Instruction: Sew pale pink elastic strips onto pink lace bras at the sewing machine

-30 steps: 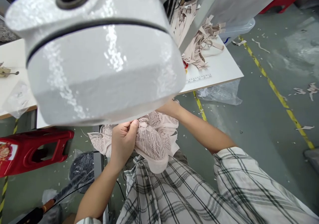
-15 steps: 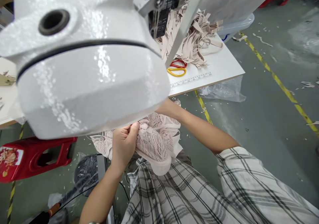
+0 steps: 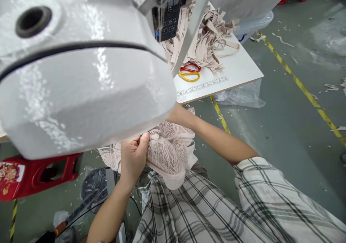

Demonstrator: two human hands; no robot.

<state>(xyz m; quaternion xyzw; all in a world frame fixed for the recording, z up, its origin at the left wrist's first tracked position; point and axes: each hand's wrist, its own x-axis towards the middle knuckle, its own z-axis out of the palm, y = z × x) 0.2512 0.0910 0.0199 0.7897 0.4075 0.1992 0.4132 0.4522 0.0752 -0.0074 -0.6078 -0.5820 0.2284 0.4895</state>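
Note:
My left hand [image 3: 133,155] is closed on a piece of pale pink lace fabric [image 3: 167,153], pinching its edge just below the big white sewing machine head [image 3: 81,73]. The lace bunches over my lap against my plaid shirt. My right forearm [image 3: 216,138] reaches in under the machine; the right hand itself is hidden behind the machine head and the fabric.
A white table [image 3: 238,71] carries a heap of beige straps [image 3: 208,41], red and yellow scissors [image 3: 190,73] and a printed ruler along its edge. A red plastic stool [image 3: 35,171] sits at the lower left. Clear plastic wrap [image 3: 240,97] and yellow floor tape [image 3: 302,84] lie on the grey floor.
The view has shifted, so the machine head fills more of the left and the scissors show on the table. My hands stay on the lace with almost no movement.

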